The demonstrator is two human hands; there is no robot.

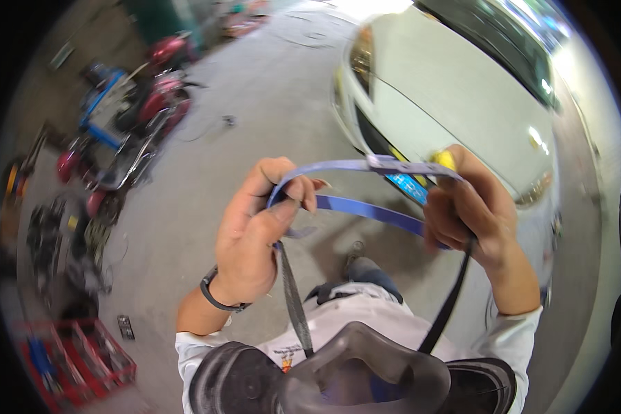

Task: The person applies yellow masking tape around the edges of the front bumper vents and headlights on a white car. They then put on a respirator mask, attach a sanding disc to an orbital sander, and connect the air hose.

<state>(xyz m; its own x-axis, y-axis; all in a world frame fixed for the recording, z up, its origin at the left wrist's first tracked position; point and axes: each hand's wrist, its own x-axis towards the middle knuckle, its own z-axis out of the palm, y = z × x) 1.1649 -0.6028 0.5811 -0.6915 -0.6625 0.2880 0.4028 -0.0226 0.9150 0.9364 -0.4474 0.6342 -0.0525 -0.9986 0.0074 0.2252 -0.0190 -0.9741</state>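
A half-face respirator (362,338) with a grey facepiece and dark round filters hangs at the lower edge, near my chest. Its blue-purple head harness (376,212) is stretched as a loop between both hands, its upper and lower bands spread apart. My left hand (252,224), with a dark wristband, pinches the loop's left end. The right end is gripped in the curled fingers of my right hand (472,207). Black straps (452,303) run from the harness down to the mask. By my right fingertips shows a small yellow patch (445,160), too blurred to name.
A white car (448,90) stands ahead on the right. At the left are a red motorcycle (159,103) and a blue frame (100,114). A red tool tray (83,366) sits on the floor (159,276) at lower left, beside dark clutter (52,234).
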